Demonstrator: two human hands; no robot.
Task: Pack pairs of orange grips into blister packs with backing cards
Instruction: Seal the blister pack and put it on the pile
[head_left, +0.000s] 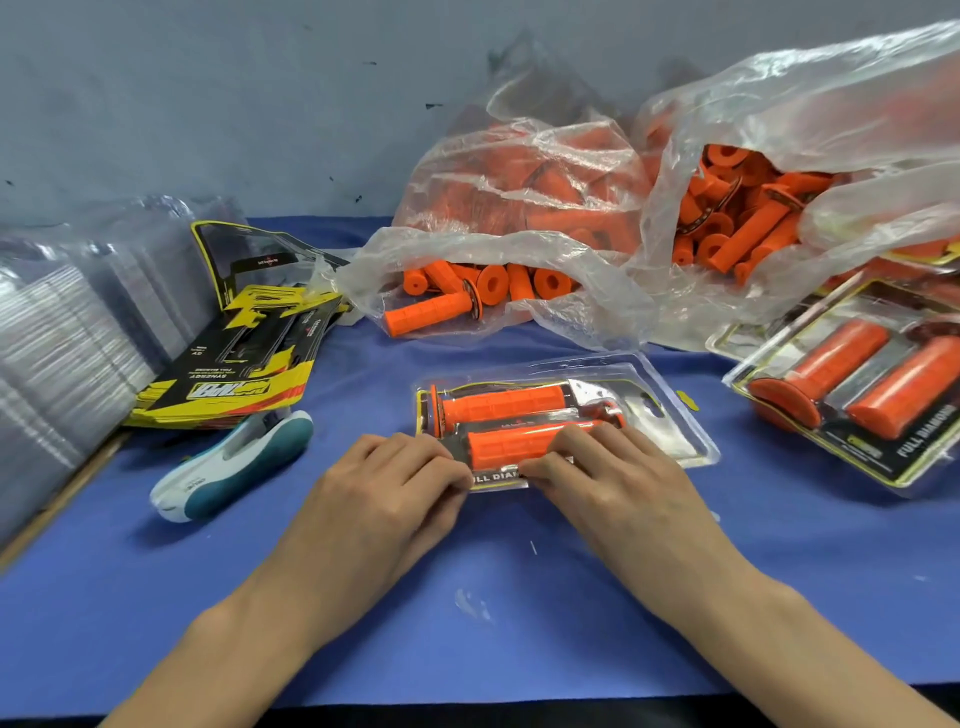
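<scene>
The blister pack (675, 434) lay flat on the blue table (467, 597) just in front of the person, with two orange grips (501, 404) side by side inside it over a printed backing card (496, 476). The left hand (384, 488) and the right hand (608, 483) each held the pack's near edge with curled fingers, close together. Clear bags (519, 171) of loose grips sat behind it, stacked cards (234, 374) and a stapler (234, 467) lay left, and finished packs (841, 384) right

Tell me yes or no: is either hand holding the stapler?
No, the stapler lies apart on the cloth, while the left hand and right hand both pinch the blister pack.
</scene>
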